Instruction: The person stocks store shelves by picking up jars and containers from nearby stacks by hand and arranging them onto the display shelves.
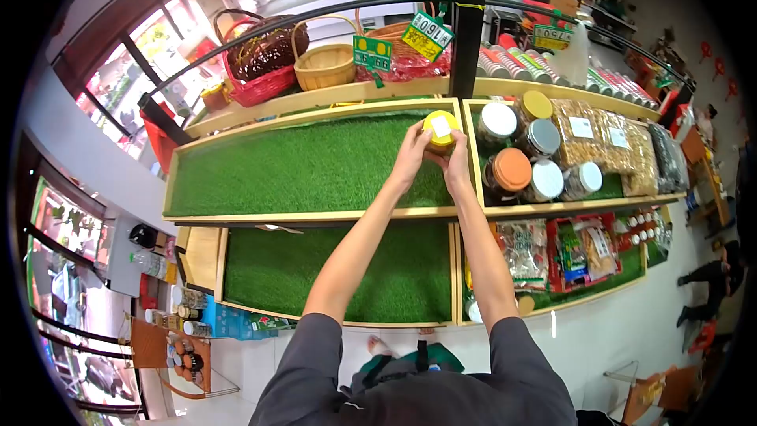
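Both my hands hold a jar [440, 123] with a yellow lid and a white label on top. My left hand [412, 153] wraps its left side, and my right hand [457, 164] grips it from the right. The jar is over the right end of the upper shelf tray [300, 166], which is lined with green artificial grass. Just right of it, past a wooden divider, stand several jars with white, orange, grey and yellow lids, among them an orange-lidded jar [511, 170]. Whether the held jar touches the grass I cannot tell.
Bagged dry goods [591, 136] lie right of the jars. Below is a lower grass-lined tray [339, 276], with packaged goods [583, 248] in its right section. Baskets [325, 65] and price signs [427, 35] line the back behind a black rail [315, 24]. A black post [465, 47] rises at the divider.
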